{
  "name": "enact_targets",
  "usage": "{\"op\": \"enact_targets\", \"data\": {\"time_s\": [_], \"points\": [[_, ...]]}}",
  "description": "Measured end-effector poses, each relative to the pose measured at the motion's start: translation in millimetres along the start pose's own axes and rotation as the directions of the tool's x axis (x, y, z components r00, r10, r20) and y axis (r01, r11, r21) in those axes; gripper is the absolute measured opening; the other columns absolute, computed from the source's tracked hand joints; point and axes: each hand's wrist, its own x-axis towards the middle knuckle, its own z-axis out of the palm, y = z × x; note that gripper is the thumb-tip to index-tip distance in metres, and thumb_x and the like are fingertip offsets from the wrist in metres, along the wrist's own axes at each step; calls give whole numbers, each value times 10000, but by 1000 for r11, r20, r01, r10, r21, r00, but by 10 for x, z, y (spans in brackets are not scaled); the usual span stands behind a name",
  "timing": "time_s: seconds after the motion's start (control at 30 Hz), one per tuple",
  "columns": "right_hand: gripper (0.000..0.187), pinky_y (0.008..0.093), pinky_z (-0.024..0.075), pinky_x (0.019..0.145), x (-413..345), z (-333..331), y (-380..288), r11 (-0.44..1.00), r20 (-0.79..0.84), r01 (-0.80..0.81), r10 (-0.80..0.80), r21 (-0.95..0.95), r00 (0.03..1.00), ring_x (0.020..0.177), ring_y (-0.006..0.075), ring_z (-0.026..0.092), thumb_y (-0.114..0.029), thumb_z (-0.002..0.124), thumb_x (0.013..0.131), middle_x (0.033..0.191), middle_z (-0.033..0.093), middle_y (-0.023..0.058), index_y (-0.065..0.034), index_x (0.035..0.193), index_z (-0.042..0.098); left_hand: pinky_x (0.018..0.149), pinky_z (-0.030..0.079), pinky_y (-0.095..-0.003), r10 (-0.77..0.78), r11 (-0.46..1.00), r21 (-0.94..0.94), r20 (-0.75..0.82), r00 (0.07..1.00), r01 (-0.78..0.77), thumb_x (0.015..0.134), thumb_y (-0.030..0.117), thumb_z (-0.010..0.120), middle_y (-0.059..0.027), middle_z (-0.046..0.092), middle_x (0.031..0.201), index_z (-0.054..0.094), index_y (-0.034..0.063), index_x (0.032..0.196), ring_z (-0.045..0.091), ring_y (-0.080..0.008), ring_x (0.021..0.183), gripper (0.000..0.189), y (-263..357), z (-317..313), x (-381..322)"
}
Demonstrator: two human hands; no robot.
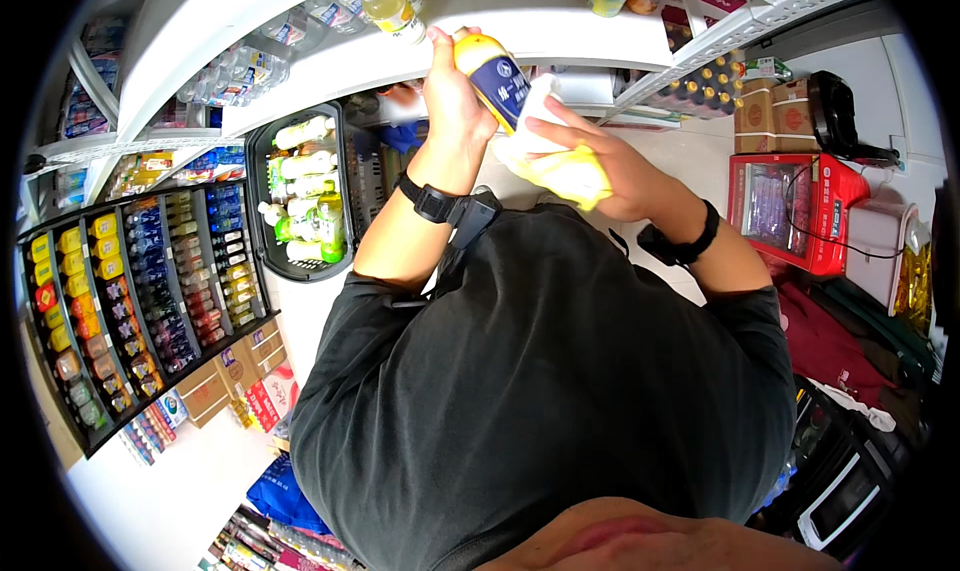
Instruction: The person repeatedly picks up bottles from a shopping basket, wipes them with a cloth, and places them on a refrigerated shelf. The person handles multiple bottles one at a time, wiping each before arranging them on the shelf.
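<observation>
My left hand (459, 98) grips a yellow drink bottle (480, 50) with a dark blue label. The bottle is tilted, one end toward the white shelf (525, 27). In my right hand (611, 155) is a white and yellow cloth (562, 170), pressed against the lower part of the bottle and partly hiding it. Beyond my left hand, a bottle of pale yellow drink (391, 12) stands on the shelf, beside several clear bottles (289, 27).
A black basket (255, 196) holding several green and white bottles (304, 167) stands to my left. Farther left is a sloped rack of drinks (161, 286). On the right are a red display warmer (829, 218) and cardboard boxes (772, 117). Shelf uprights (652, 76) rise ahead.
</observation>
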Motion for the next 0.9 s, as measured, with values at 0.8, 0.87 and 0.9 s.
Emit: {"op": "enact_targets", "data": {"time_s": [0.8,0.87,0.9], "points": [[428,414,428,1109,624,100,-6,383,-316,38,697,923,643,1302,258,556,-270,442,1085,1409,569,115,-3,1415,491,985,533,-453,-307,934,287,334,891,215,1011,704,225,-153,662,1246,483,66,1397,664,-278,1118,789,251,-36,-355],[402,424,386,1137,909,166,-25,838,-599,-42,423,544,680,1362,298,495,-215,480,1055,1451,536,146,-5,1395,519,1079,454,-447,-302,933,290,300,905,215,1030,674,217,-134,608,1354,454,73,1445,589,-283,1243,767,166,4,-429],[388,426,354,1158,1018,187,-48,990,-662,-66,130,121,738,1403,332,449,-173,511,1028,1479,510,172,-9,1378,544,1125,414,-445,-302,930,297,285,910,216,1040,659,212,-124,581,1409,439,77,1469,551,-285,1305,758,153,65,-473]]}}
